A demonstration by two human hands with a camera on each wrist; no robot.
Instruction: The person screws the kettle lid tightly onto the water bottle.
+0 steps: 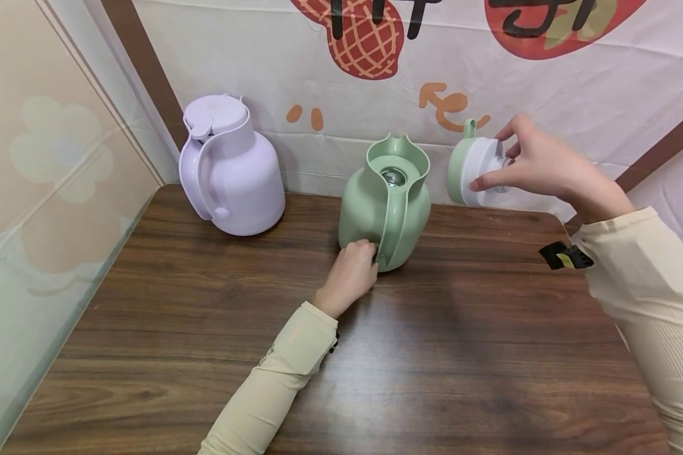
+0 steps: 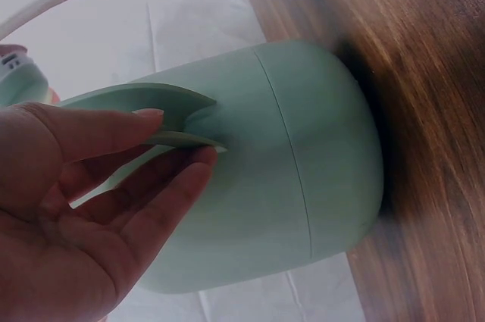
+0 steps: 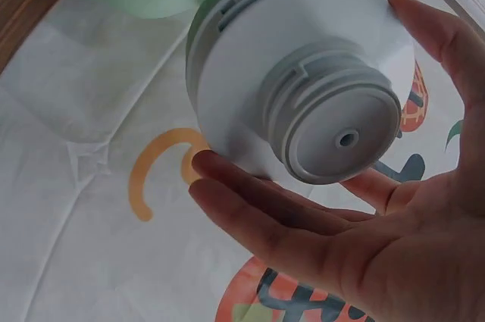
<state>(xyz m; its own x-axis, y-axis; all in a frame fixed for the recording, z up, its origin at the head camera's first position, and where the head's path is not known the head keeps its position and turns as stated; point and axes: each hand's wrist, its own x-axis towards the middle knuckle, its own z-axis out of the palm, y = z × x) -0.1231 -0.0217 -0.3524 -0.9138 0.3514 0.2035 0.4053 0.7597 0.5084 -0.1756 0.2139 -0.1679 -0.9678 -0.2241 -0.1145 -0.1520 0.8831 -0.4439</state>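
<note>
A green thermos jug [image 1: 358, 202] stands upright on the table with its mouth uncovered and its handle toward me. My left hand [image 1: 350, 276] pinches the lower end of that handle between thumb and fingers, as the left wrist view shows closely. To the right of the jug, my right hand [image 1: 546, 165] holds the green and white lid [image 1: 472, 169] in the air, tipped on its side. In the right wrist view, thumb and fingers span the rim of the lid [image 3: 235, 95], and its threaded white plug [image 3: 341, 132] faces the camera.
A lilac thermos jug [image 1: 247, 177] with its lid on stands at the back left of the wooden table [image 1: 205, 354]. A printed cloth [image 1: 233, 57] hangs behind the table, and a patterned panel [image 1: 51, 189] runs along the left side.
</note>
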